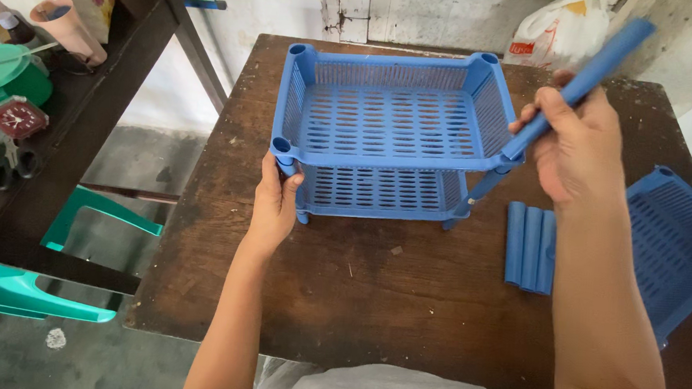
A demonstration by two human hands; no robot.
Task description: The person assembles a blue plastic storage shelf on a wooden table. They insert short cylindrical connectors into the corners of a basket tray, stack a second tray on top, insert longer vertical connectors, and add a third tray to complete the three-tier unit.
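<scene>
Head view: the left hand [273, 205] grips the front-left leg of a blue two-tier rack [392, 134] standing on the counter [341, 289]. The right hand [573, 147] is closed around a blue tube [585, 81], its lower end at the rack's front-right corner. Three more tubes [529, 247] lie just right of the rack, beside a loose tray [675, 247].

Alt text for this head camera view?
A person's right hand fits a blue tube into a corner of a two-tier blue plastic rack on a dark wooden table, while the left hand grips a front leg.

Blue slotted two-tier rack [392, 134] upright on table, blue tube [579, 84] tilted at its front-right corner
</scene>
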